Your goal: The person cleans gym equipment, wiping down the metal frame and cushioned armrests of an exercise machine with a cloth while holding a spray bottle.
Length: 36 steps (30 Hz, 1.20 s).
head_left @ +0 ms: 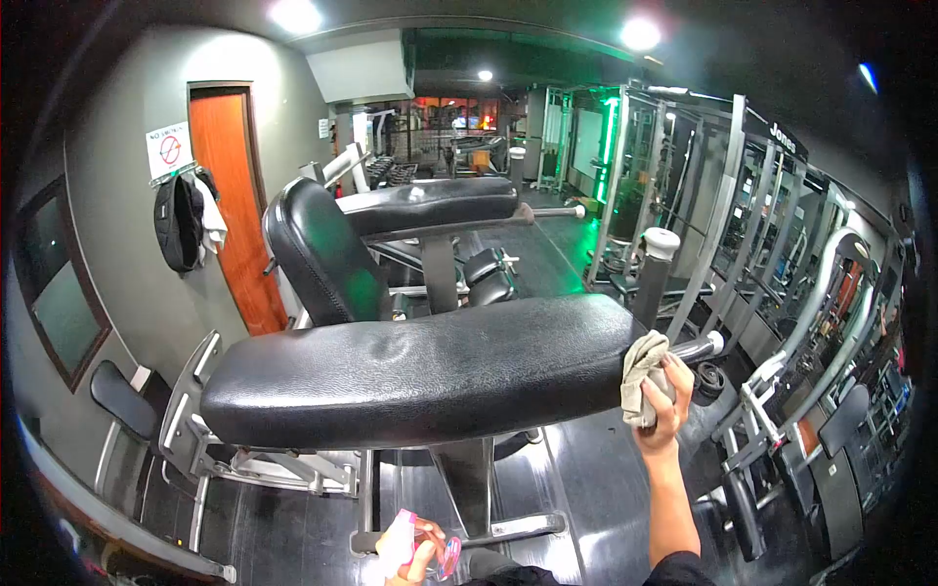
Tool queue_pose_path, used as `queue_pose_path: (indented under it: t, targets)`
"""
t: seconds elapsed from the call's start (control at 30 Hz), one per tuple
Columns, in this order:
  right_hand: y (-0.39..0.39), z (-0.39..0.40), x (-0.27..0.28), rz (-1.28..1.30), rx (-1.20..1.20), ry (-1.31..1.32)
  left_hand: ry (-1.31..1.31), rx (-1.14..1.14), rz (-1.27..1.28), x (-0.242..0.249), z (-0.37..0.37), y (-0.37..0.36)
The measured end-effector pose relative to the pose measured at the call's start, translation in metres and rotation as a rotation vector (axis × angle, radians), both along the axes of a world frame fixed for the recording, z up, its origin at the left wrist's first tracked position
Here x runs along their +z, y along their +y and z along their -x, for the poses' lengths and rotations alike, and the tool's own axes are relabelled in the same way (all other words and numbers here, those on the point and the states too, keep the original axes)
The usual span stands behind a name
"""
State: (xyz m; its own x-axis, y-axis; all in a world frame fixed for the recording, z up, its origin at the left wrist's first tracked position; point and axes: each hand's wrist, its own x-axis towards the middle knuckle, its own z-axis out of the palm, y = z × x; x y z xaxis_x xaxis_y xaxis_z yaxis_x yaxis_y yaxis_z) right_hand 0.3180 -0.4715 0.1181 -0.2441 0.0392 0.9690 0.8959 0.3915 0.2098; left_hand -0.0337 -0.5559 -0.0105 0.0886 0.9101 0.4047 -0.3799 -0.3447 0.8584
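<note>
My right hand (668, 398) is closed around a crumpled grey-beige cloth (640, 376). The cloth touches the right end of a long black padded cushion (420, 361) on a gym machine. Low in the view, my left hand (420, 559) is wrapped around a spray bottle with a pink top (406, 518); the bottle is partly hidden by the fingers and washed out by glare. Beyond the cushion stands a black backrest (322, 249), with a second long pad (430, 203) behind it.
A metal peg (699, 346) sticks out beside the cloth. Below the cushion is the machine's dark post (467, 483). Cable machines (728, 225) line the right side. An orange door (234, 205) and a hanging black bag (178, 223) are at the left.
</note>
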Motion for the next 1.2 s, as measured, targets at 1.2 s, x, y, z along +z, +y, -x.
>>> queue_pose_path:
  t: [1.2]
  targets:
    - [0.006, 0.132, 0.041, 0.136, 0.203, -0.386, 0.000, 0.208, 0.026, 0.011, 0.004, 0.014]
